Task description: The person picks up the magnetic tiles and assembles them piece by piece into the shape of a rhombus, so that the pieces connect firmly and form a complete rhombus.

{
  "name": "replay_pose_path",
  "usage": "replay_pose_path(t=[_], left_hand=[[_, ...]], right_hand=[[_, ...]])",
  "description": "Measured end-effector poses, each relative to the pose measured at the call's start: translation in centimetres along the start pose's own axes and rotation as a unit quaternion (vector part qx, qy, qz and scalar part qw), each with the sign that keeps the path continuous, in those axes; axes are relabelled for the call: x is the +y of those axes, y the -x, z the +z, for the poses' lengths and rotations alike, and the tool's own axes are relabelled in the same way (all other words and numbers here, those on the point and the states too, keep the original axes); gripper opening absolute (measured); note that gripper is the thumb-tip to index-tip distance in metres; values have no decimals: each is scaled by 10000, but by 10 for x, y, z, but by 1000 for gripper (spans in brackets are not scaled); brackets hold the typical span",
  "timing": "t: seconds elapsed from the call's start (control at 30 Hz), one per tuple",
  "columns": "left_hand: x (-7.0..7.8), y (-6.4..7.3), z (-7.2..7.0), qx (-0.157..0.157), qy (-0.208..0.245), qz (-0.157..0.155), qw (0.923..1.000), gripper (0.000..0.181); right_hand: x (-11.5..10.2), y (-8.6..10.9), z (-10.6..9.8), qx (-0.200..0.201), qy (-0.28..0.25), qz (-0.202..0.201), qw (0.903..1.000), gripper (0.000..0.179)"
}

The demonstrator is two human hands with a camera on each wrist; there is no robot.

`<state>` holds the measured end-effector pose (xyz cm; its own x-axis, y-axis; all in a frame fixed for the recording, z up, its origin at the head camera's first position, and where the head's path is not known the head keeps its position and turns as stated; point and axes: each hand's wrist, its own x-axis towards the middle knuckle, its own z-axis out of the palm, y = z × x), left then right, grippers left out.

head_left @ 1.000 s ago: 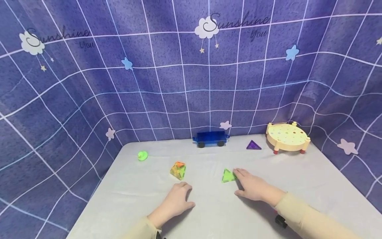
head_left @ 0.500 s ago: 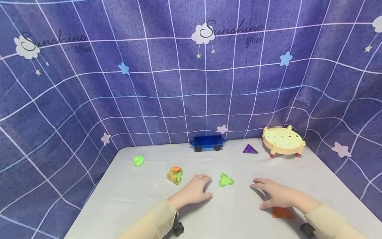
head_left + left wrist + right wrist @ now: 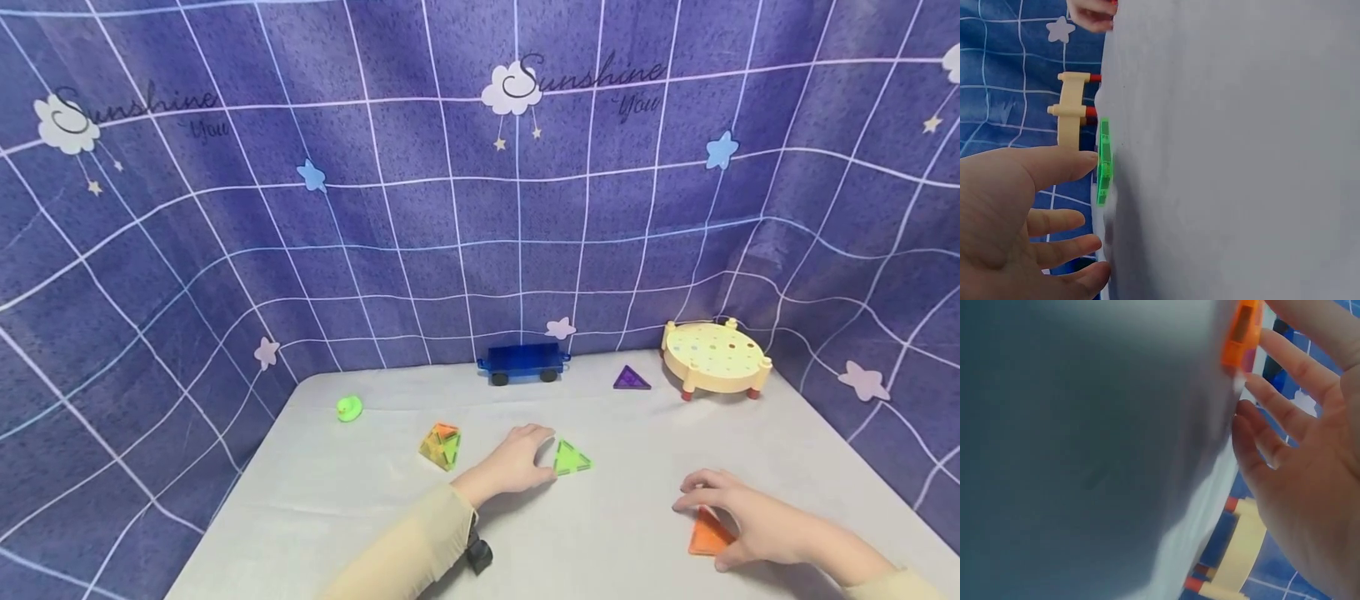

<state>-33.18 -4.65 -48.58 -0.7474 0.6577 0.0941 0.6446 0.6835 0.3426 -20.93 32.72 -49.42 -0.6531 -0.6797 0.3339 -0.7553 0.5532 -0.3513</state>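
Observation:
In the head view my left hand (image 3: 517,462) is beside a green triangular magnetic tile (image 3: 572,458) lying on the table. Its thumb and fingers are spread at the tile's left side; in the left wrist view the thumb tip overlaps the green tile (image 3: 1104,162), and contact is unclear. My right hand (image 3: 757,512) arches over an orange triangular tile (image 3: 707,536), thumb at its near edge and fingers at its far side. The right wrist view has the orange tile (image 3: 1242,336) close to the fingertips, with no clear grip. The palm side hides part of it.
A yellow, orange and green tile pyramid (image 3: 441,447) stands left of my left hand. A green duck (image 3: 349,408) sits further left. Along the back are a blue wheeled car base (image 3: 523,363), a purple triangle (image 3: 632,379) and a cream peg-legged stand (image 3: 716,357) before the curtain.
My right hand has left the green tile and moved right and nearer, to the orange tile. My left hand has moved right, from near the pyramid to the green tile.

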Motion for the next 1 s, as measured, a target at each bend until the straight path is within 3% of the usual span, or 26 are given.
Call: replay_pose_path(t=[0.2,0.43,0.63,1.0], left_hand=[[0,-4,-1,42,19,73,10000,64],[3,-6,0,-12,-218,225,9995,63],[2,-12,5,-59,-462,414,9981,63],[5,-14,8,29,-513,512,9974,56]], right_hand=[[0,0,2,360,-451,-328,9978,59],[3,-12,1,9,-756,-142,9970,45],[6,-31,1,-64,-662,-178,9976,44],[9,-66,3,-447,-666,327,9962,38]])
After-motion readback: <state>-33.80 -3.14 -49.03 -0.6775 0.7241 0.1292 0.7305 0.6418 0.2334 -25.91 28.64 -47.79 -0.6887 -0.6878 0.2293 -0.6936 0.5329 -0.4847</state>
